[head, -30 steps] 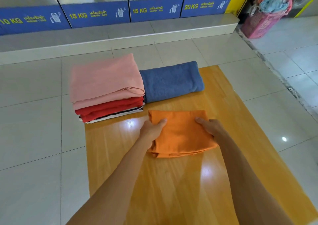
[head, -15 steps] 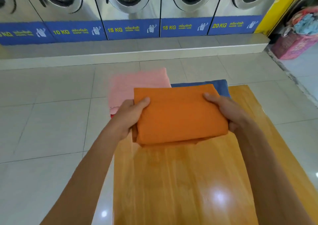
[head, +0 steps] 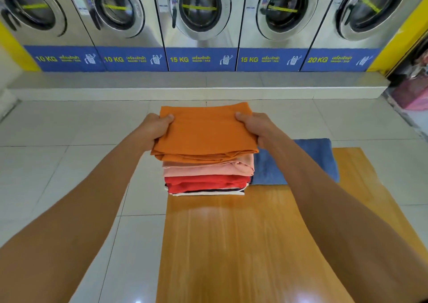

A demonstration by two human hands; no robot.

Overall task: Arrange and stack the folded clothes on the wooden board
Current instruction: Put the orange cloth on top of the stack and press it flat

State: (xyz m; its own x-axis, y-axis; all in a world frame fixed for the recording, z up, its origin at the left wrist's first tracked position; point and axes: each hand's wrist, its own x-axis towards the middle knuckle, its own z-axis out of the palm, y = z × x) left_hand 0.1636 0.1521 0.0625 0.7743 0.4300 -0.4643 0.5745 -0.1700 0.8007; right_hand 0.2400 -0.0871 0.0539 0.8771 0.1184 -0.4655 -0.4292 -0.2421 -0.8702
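The left hand (head: 155, 130) has its grip clamped on one side of the folded orange cloth (head: 205, 132), the right hand (head: 253, 127) on the other, likely keeping it flat above the pink, red and striped pile (head: 206, 179) on the wooden board (head: 243, 244); a blue towel (head: 310, 161) lies beside it.

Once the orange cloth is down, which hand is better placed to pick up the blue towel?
Probably the right hand: the blue towel lies on the stack's right, just under that forearm.
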